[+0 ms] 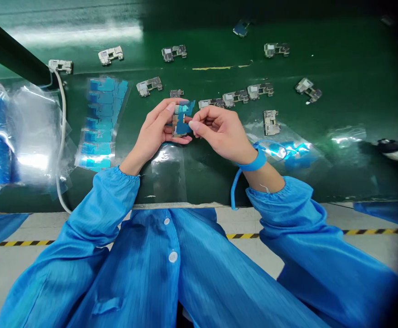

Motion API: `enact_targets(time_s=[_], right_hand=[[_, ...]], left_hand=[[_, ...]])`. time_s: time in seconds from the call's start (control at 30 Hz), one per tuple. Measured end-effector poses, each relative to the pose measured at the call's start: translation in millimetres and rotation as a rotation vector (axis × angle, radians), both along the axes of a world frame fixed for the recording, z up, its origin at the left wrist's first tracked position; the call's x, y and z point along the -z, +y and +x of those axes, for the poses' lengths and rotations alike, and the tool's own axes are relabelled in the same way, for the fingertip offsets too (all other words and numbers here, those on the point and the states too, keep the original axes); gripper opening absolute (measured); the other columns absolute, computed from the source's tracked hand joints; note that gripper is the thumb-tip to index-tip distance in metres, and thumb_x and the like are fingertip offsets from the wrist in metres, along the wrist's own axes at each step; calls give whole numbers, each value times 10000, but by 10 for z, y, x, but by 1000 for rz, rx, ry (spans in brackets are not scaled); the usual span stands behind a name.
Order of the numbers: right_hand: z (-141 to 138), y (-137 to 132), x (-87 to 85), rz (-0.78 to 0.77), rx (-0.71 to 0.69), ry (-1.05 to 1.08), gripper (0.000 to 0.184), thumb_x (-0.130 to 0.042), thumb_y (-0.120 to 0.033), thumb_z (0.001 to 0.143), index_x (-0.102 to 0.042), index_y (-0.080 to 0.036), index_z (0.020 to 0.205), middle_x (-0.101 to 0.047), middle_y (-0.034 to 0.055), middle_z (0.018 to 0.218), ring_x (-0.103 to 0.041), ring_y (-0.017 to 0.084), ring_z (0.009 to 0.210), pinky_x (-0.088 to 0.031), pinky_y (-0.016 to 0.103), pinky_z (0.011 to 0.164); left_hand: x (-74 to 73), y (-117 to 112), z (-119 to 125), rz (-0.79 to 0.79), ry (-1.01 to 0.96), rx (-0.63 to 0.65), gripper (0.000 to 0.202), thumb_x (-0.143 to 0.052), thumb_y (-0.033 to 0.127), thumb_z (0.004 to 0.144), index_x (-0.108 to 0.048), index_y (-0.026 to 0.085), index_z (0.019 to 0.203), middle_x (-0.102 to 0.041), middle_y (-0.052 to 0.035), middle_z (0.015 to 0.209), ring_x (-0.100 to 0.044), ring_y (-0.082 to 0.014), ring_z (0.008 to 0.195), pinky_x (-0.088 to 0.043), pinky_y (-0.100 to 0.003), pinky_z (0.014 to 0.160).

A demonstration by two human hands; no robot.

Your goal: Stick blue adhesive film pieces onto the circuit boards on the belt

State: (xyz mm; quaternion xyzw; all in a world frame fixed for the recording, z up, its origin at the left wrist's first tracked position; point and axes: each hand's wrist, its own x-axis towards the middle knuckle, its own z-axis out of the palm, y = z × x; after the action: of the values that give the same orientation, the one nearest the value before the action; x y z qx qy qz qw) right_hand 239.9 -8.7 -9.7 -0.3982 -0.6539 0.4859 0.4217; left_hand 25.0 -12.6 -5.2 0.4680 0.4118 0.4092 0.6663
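My left hand (158, 130) is closed around a small metal part (177, 123) held over the green work surface (339, 82). My right hand (217, 130) pinches a blue film sticker (186, 109) that lies against that part. Both hands meet at the middle of the view. A blue wrist strap (255, 162) with a coiled cord circles my right wrist. Both arms wear blue sleeves.
Several small metal parts (235, 97) lie scattered across the green surface beyond my hands. A clear sheet of blue stickers (99, 123) lies to the left, next to plastic bags (11, 136) and a white cable (62, 136). Clear film (288, 148) lies on the right.
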Motion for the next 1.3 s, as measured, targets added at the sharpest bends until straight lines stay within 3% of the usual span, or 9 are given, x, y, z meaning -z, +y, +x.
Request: enact_targets(time_s=[0.17,0.4,0.63,0.9,1.1,1.3], right_hand=[[-11,-44,6,-11,5,-31,529,-817,-768,938,-714,-251,896,-704,17,842,-693,184,808,-598,342,724],[-38,-67,1,-41,15,-19,557,-834,-789,910,-710,-246,893,-735,49,917,-738,234,1006,-645,338,751],[-40,-52,79,-45,16,-25,591,-808,-828,898,-691,-249,914,-769,53,1027,-759,220,947,-706,360,756],[-10,-50,83,3,50,-92,575,-792,-829,911,-672,-267,905,-737,58,909,-780,308,1164,-740,455,928],[-20,-55,94,-25,43,-74,576,-805,-827,904,-687,-264,917,-762,52,950,-787,268,994,-738,436,816],[-23,-45,106,-23,33,-34,601,-820,-832,884,-689,-246,914,-759,36,925,-785,251,950,-726,414,787]], left_hand=[[-81,-33,19,-2,27,6,518,-480,654,1119,-658,295,1447,-835,-65,1269,-868,-294,1148,-761,-437,918],[-136,-62,29,-15,-36,14,542,-575,692,1070,-677,283,1410,-830,-91,1337,-878,-286,1056,-775,-421,893],[-103,-45,22,-15,7,21,485,-528,651,1107,-655,319,1437,-825,-75,1283,-877,-277,1063,-777,-395,882],[-101,-56,14,3,-55,39,469,-562,627,1117,-644,283,1425,-840,-61,1297,-856,-286,1044,-785,-453,908],[-131,-59,27,-30,35,38,582,-520,726,1105,-600,304,1497,-860,-49,1072,-837,-297,1080,-769,-487,963],[-147,-57,32,-18,1,32,553,-524,681,1118,-606,273,1483,-861,-63,1081,-844,-295,1050,-770,-483,935]])
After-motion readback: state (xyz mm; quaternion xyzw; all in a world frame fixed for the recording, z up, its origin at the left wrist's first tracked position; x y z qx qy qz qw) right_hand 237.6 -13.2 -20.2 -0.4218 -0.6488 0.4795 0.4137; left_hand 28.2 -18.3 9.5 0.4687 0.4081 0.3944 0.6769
